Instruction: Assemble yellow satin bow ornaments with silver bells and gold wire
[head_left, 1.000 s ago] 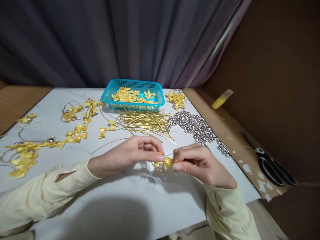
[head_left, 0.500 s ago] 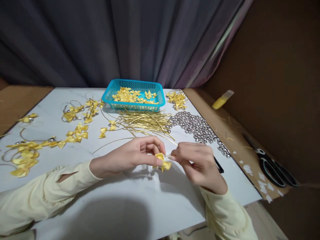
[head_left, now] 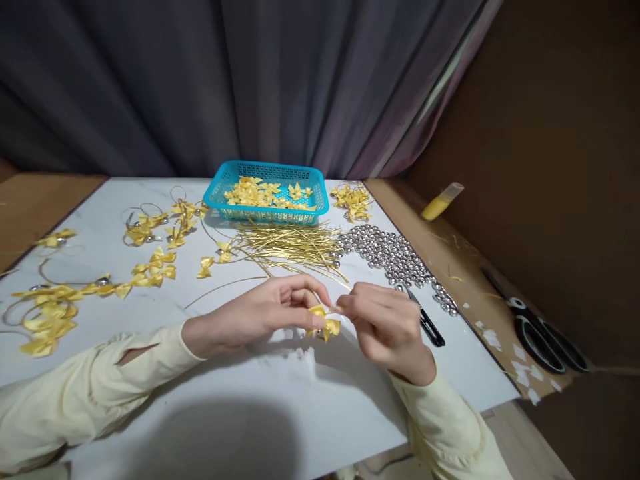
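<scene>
My left hand is closed, with thumb and fingers pinching a yellow ribbon bow above the white board. A small silvery bit shows under the bow, perhaps a bell. Beside it my right hand pinches a thin cord that runs from the bow; the cord's far end is hidden in the fingers. Just beyond both hands lies a heap of gold cords. Small silver bells are spread to the right of that heap. A black utility knife rests next to my right hand.
A turquoise basket at the back holds yellow bows. Bows with cords and silver pieces lie on the left and back right. Along the right edge are black scissors, paper scraps and a yellow tube.
My right hand has shifted slightly left, closer to the bow, uncovering more of the utility knife. My left hand keeps its hold on the bow.
</scene>
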`<action>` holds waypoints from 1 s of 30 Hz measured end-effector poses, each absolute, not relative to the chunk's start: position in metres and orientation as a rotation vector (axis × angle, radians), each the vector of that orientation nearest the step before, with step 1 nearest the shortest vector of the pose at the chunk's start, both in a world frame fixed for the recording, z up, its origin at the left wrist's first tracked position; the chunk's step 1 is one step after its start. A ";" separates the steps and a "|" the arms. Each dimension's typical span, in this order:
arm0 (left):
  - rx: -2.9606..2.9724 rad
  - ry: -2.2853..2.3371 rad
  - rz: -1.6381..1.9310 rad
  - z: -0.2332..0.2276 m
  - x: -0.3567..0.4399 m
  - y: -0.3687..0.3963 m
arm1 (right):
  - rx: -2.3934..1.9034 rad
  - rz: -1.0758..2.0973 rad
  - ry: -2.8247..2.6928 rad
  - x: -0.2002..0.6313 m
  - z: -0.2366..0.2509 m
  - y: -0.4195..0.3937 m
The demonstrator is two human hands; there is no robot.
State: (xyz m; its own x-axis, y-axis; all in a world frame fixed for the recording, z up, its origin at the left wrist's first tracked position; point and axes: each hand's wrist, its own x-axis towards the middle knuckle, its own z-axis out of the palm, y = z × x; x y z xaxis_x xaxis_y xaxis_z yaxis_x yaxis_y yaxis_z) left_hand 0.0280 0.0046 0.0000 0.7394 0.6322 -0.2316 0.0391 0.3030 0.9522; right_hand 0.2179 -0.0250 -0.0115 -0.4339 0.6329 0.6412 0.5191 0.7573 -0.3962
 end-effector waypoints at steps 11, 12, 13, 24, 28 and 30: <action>1.315 0.769 0.512 0.007 0.027 0.006 | -0.869 0.423 -1.944 0.221 -0.009 -0.021; 1.316 0.774 0.509 0.008 0.027 0.006 | -0.869 0.422 -1.940 0.221 -0.009 -0.021; 1.317 0.783 0.503 0.008 0.027 0.006 | -0.870 0.421 -1.938 0.221 -0.009 -0.021; 1.310 0.781 0.489 0.006 0.027 0.006 | -0.880 0.394 -1.921 0.221 -0.009 -0.022; 1.309 0.761 0.504 0.006 0.026 0.007 | -0.874 0.383 -1.921 0.220 -0.008 -0.021; 1.296 0.748 0.514 0.005 0.026 0.007 | -0.878 0.385 -1.920 0.220 -0.008 -0.021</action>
